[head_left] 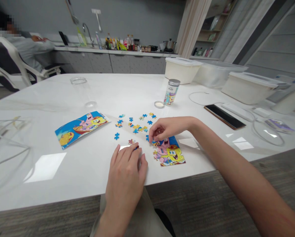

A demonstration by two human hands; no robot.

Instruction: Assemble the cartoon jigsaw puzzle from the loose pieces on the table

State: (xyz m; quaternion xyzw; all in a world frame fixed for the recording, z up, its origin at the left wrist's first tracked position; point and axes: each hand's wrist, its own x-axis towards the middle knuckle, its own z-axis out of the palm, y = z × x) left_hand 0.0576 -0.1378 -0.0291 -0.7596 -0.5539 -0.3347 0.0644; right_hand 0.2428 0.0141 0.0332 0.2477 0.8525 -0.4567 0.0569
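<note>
A partly joined jigsaw puzzle with a yellow and a pink cartoon figure lies near the table's front edge. Over its upper left corner, my right hand is closed, with the fingertips on a blue puzzle piece; the fingers partly hide it. My left hand rests on the table left of the puzzle, fingers stretched and thumb apart. Just beyond its fingertips is a pinkish-brown piece. Several loose puzzle pieces are scattered farther back. A folded picture sheet lies to the left.
A printed canister stands behind the pieces, beside a round lid. A clear jar lies at the back left. On the right are a dark phone, cables and white bins. A person sits far left.
</note>
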